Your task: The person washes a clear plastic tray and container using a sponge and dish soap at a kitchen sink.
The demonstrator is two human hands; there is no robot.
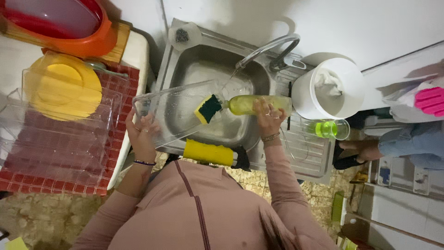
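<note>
Left hand (142, 134) grips the rigid, wet, slippery clear tray (178, 111) by its rim; right hand (268, 115) clasps the soap bottle (254, 104) over the sponge (209, 109).

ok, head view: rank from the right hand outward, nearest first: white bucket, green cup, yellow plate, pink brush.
From the right hand, which grips the yellow-green bottle:
1. White bucket, just beside it on the sink's drainboard side.
2. Green cup, a little beyond, on the drainboard.
3. Pink brush, far edge past the bucket.
4. Yellow plate, opposite side, in the drying rack.
</note>
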